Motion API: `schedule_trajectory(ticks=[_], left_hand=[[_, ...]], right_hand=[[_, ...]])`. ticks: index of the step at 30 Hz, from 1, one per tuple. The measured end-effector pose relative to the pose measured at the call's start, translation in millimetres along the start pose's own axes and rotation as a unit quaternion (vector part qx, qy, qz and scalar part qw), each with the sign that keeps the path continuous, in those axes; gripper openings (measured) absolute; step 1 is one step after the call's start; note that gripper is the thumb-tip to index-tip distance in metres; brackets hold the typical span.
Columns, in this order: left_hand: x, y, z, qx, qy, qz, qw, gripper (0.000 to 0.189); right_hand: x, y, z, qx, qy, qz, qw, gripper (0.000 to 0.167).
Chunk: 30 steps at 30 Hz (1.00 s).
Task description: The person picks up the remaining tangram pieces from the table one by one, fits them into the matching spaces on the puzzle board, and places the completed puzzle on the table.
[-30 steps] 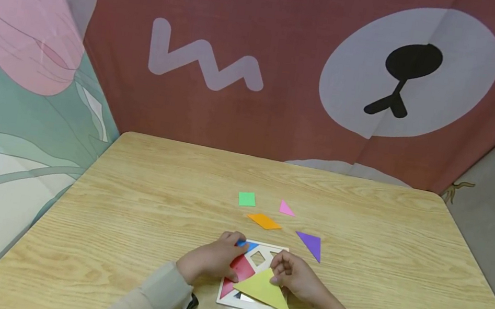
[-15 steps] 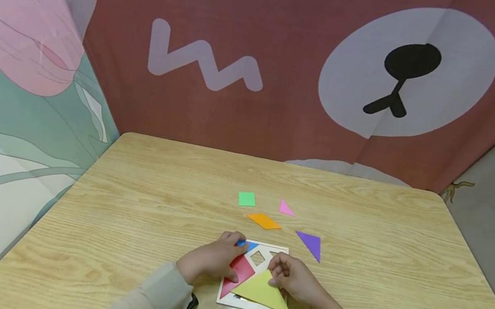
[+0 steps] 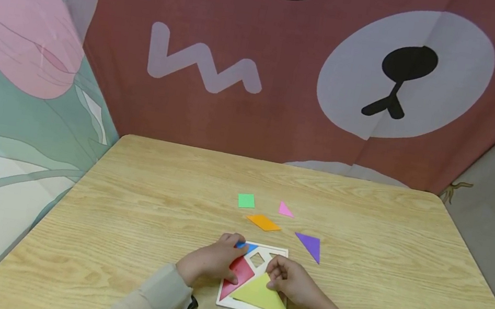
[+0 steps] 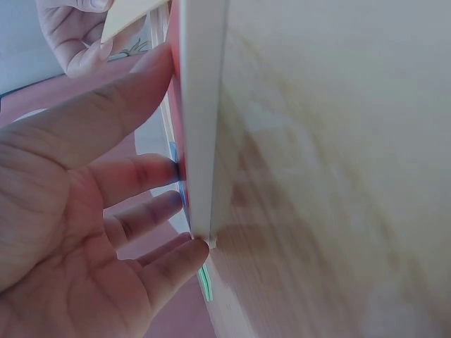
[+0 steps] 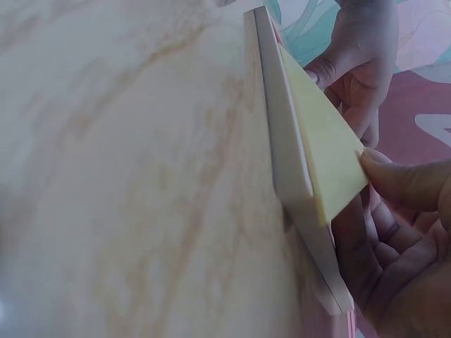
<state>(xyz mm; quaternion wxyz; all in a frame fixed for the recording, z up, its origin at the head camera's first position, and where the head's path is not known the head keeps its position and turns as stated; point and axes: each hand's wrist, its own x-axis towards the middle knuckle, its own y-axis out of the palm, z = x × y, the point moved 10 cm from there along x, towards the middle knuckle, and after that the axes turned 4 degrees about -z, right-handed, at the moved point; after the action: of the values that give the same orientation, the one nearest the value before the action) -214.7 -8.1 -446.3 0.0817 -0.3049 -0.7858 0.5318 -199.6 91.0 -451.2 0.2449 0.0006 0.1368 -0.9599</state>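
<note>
A white tangram board lies on the table near its front. In its left side are a red triangle and a blue triangle. My left hand rests at the board's left side, thumb on the red triangle and fingertips on the blue one and the far corner. Between thumb and fingers, my right hand pinches a large yellow triangle near its top point. That triangle is tilted over the board's near part, its long edge close over the frame and its held point raised in the right wrist view.
Beyond the board lie a green square, an orange parallelogram, a small pink triangle and a purple triangle. A cutout square shows bare in the board. A printed curtain hangs behind the table.
The yellow triangle has shifted slightly left and now covers the dark gap that showed at its lower left. My right hand moved a little with it; my left hand stays put.
</note>
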Motion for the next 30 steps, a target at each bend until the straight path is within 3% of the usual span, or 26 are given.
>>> schedule_trajectory(ticks=[13, 22, 30], left_hand=[[0.0, 0.7, 0.5, 0.0, 0.002, -0.004, 1.0, 0.066], [-0.8, -0.8, -1.7, 0.011, 0.013, -0.009, 0.9998, 0.066], [-1.8, -2.4, -2.2, 0.011, 0.014, -0.011, 0.9998, 0.066]], right_hand=[[-0.3, 3, 0, -0.007, -0.001, -0.007, 1.0, 0.018], [1.8, 6, -1, -0.05, -0.015, -0.009, 0.9986, 0.018], [0.5, 11, 13, -0.072, -0.034, -0.002, 0.9968, 0.017]])
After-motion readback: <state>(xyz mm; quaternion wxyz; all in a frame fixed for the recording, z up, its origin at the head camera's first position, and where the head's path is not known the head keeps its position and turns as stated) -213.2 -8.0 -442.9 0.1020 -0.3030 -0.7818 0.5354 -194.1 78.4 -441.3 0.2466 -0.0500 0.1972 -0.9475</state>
